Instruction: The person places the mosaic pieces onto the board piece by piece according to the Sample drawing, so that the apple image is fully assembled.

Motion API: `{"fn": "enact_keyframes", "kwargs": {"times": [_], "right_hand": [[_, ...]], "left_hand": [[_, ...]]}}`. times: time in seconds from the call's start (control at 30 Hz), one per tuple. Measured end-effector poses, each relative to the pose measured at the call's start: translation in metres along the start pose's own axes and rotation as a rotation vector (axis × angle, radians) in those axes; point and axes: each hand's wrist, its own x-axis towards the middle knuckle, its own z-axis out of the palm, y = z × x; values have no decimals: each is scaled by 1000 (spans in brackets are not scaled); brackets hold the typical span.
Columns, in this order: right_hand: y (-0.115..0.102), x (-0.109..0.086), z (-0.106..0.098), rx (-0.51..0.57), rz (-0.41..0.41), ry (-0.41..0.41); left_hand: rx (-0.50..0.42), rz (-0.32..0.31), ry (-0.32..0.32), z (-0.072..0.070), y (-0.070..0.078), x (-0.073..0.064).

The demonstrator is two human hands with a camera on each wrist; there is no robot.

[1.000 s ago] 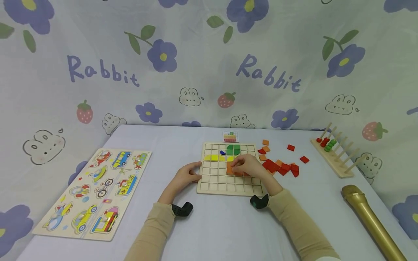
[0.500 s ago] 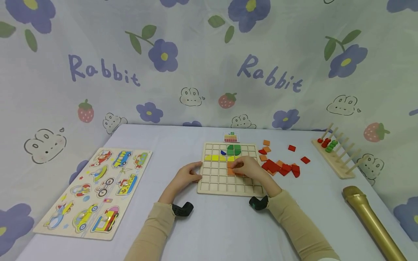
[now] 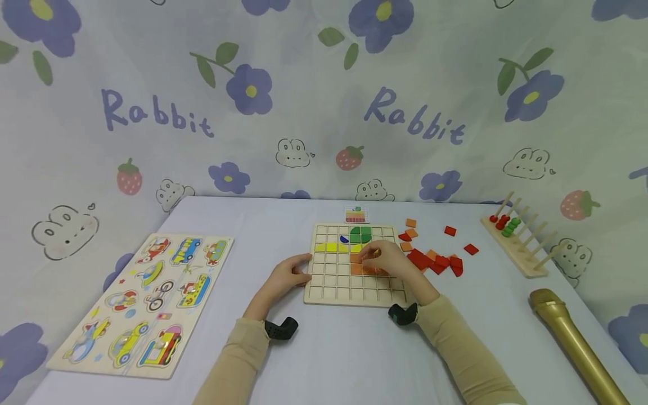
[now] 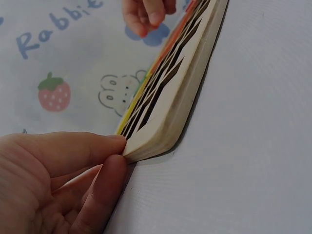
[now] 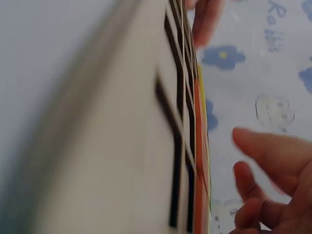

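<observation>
My left hand (image 3: 288,277) holds the left edge of a wooden grid board (image 3: 324,289); its thumb and finger meet at the board's rim in the left wrist view. Over the right half of the board hovers my right hand (image 3: 387,260). In the right wrist view its thumb and fingers stand apart with nothing between them. Orange square tiles (image 3: 356,268) lie just left of those fingertips, and others are partly hidden under the hand. A row of yellow tiles (image 3: 331,247) sits farther up, with a green shape (image 3: 360,234) and a small blue piece (image 3: 343,239) above it.
Loose red tiles (image 3: 418,259) and orange tiles (image 3: 411,223) are scattered right of the board. Behind it lies a small pattern card (image 3: 356,214). A vehicle puzzle board (image 3: 144,304) is at left; a bead peg rack (image 3: 516,242) and gold microphone (image 3: 572,332) are at right.
My right hand has shifted slightly right over the orange tiles, uncovering more of them, and its fingers have parted a little. The left hand keeps its place at the board's edge.
</observation>
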Motion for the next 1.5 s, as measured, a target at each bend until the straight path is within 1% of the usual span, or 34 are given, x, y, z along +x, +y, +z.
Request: {"fn": "enact_keyframes", "kwargs": {"times": [0.1, 0.17, 0.23, 0.3, 0.37, 0.47, 0.57, 0.7, 0.9, 1.03, 1.1, 1.2, 1.37, 1.43, 1.5], "right_hand": [[11, -2, -19, 41, -19, 51], [20, -4, -34, 48, -14, 99], [32, -7, -47, 40, 10, 141], [42, -9, -57, 7, 58, 168], [51, -10, -63, -15, 113, 171], [60, -11, -66, -47, 180, 142], [65, -10, -66, -91, 211, 103], [69, -8, -64, -149, 203, 83], [70, -6, -62, -146, 195, 92], [69, -5, -59, -171, 181, 94], [69, -5, -58, -167, 178, 100], [68, -5, -58, -111, 169, 119], [64, -7, -60, 16, 141, 169], [57, -8, -62, 118, 160, 178], [48, -10, -63, 267, 170, 167]], "left_hand": [[-9, 5, 3, 0, -2, 0], [-17, 6, 4, 0, -2, 0], [-18, 11, 3, 0, -2, 0], [-20, 10, 1, 0, -1, 0], [-19, 8, 3, 0, 0, -1], [-27, 7, 3, 0, 0, -2], [-36, -2, 1, 0, 0, -3], [-36, -3, -1, 1, 1, -2], [-21, 0, -2, 0, -1, -2], [-15, 13, -4, 0, -3, -1], [-16, 20, -3, 0, -3, -1], [-18, 2, 2, -1, -3, -1], [-16, -16, 13, 0, -3, -2], [-18, -16, 16, 1, -3, -2], [-21, -19, 17, 1, -2, -2]]}}
